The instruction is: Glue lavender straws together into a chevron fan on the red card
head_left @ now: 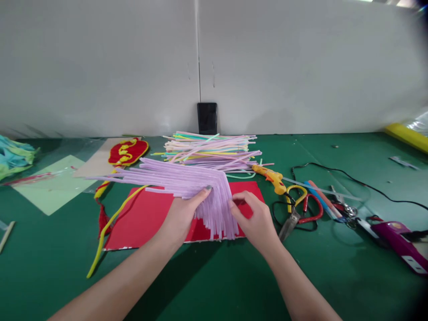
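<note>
A flat row of lilac pipe cleaners (180,176) is bent at a sharp corner, one part reaching left and the other hanging toward me. My left hand (189,209) grips the row near the inside of the bend, thumb on top and the other fingers hidden beneath. At the right edge of the downward part, my right hand (250,211) pinches an outer lilac strand between thumb and fingertips. Under both hands lies a red sheet (143,218) on the green table. A loose yellow pipe cleaner (100,245) rests by its left side.
Behind the row lies a pile of multicoloured pipe cleaners (207,149), with a black phone (207,118) leaning on the wall. To the right are a yellow glue gun (272,178), scissors (292,218) and a purple tool (397,240). A red-yellow ornament (129,151) sits left.
</note>
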`<state>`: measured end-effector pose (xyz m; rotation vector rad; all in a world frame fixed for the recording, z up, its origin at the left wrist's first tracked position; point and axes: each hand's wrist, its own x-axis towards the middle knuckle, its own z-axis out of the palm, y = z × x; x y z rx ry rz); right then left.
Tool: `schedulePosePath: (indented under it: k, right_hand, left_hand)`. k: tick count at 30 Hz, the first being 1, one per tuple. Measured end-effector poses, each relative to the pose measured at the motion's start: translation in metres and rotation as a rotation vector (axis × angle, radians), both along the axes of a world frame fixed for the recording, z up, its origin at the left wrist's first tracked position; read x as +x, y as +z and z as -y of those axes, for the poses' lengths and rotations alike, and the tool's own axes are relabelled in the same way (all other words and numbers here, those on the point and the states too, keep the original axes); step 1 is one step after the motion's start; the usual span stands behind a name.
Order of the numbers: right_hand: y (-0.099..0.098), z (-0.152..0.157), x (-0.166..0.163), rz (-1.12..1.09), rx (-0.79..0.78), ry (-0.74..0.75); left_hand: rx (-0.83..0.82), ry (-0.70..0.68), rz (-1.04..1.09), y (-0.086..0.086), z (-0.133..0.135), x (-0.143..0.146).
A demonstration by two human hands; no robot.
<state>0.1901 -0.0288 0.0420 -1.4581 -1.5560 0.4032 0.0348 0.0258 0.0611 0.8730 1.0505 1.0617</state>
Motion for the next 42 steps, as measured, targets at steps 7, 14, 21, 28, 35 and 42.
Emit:
schedulePosePath:
  k: [7, 14, 21, 28, 35, 42]
  right_hand:
    - [-0.001, 0.0, 0.0, -0.002, -0.02, 0.01]
    - [-0.002, 0.0, 0.0, 0.013, -0.053, 0.017]
    - [0.001, 0.001, -0.001, -0.151, -0.169, 0.067]
    - [-0.003, 0.001, -0.001, -0.05, -0.089, 0.061]
    - [-0.011, -0.001, 0.001, 0.012, -0.055, 0.066]
    - [-0.005, -0.001, 0.0, -0.096, -0.176, 0.129]
  left_hand:
    - [0.04, 0.044, 0.064, 0.004, -0.001, 0.0]
    - [0.023, 0.125, 0.097, 0.009, -0.001, 0.0]
    - [0.03, 0.295, 0.138, 0.012, -0.007, 0.002]
    - [0.031, 0.332, 0.135, 0.011, -0.008, 0.0]
    - [0.025, 0.342, 0.103, 0.008, -0.01, -0.001]
    - [0.047, 0.279, 0.129, 0.0, -0.017, -0.005]
